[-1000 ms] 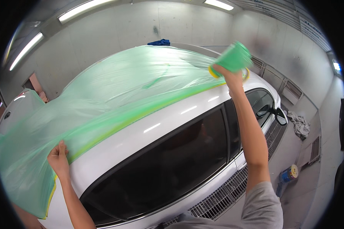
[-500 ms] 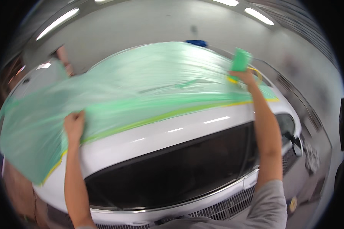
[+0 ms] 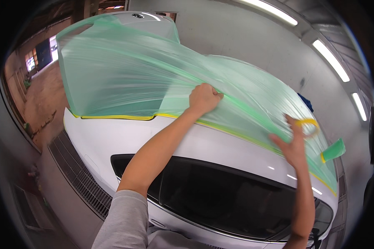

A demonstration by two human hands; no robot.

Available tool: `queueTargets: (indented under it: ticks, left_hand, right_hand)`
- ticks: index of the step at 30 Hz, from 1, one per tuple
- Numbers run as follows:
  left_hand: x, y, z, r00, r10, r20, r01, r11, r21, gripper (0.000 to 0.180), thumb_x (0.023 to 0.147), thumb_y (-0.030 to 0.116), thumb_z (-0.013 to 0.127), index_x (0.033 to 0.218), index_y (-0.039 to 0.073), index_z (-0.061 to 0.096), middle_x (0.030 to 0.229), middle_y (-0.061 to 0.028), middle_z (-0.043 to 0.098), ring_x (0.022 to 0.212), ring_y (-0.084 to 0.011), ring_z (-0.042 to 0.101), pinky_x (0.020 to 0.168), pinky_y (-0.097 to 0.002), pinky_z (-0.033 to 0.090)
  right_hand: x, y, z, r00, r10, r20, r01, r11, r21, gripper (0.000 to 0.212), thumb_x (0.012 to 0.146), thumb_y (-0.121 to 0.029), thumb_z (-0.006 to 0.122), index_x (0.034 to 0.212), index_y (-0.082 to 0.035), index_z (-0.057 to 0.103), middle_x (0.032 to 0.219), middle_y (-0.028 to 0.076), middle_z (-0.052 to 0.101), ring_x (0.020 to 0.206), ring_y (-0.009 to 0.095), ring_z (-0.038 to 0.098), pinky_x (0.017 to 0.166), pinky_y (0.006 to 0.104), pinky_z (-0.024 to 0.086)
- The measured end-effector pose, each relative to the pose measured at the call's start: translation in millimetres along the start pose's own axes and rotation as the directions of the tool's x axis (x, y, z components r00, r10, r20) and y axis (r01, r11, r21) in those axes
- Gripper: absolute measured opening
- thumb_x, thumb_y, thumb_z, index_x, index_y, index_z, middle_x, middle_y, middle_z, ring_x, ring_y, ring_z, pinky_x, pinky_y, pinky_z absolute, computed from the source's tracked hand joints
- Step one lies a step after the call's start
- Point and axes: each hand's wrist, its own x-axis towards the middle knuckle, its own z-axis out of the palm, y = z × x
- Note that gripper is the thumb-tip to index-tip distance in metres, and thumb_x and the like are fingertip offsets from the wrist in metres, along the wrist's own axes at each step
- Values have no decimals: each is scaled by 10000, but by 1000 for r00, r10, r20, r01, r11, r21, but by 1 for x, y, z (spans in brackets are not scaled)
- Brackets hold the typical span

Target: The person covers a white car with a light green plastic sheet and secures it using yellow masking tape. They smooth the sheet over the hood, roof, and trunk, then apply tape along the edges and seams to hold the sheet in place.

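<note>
Thin green masking film (image 3: 120,79) covers the roof and rear of a white car (image 3: 108,135), with yellow tape (image 3: 120,118) along its near edge. My left hand (image 3: 205,99) is closed on a gathered fold of the film above the roof edge. Further right, my right hand (image 3: 293,143) has its thumb and index finger apart over the film. A roll of yellow tape (image 3: 315,123) hangs on the fingers of this hand. To its right, a green roll of masking film (image 3: 334,150) with a yellow tape end lies on the covered roof.
Dark side windows (image 3: 220,195) of the car lie below my arms. A floor grating (image 3: 81,178) runs along the left. Behind the film stands another pale car (image 3: 153,23). A dark blue item (image 3: 306,101) shows beyond the roof by the grey wall (image 3: 245,37).
My right hand has let go of the green film roll, which now rests on the roof. The view has turned left, and my left hand now pulls the film into taut folds.
</note>
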Motion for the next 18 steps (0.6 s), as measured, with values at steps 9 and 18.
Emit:
queueTargets:
  ticks: [9,18]
  left_hand:
    - [-22,-17,-19,975,169,144,-130,959,-250,335,873,232,732,1092,-20,699,1030,-187,748,987,-341,713,859,-415,555]
    - [-15,-32,-65,920,387,58,-390,920,41,588,867,31,704,1421,58,510,1378,-209,545,1136,-381,630,779,-454,578]
  right_hand:
    - [167,-95,106,769,93,632,-72,996,-58,682,855,-481,799,1262,45,647,1087,243,654,1090,347,600,942,443,485]
    - [180,-85,130,763,324,559,-328,940,-97,714,966,-646,604,897,63,661,828,163,637,799,278,626,753,429,489]
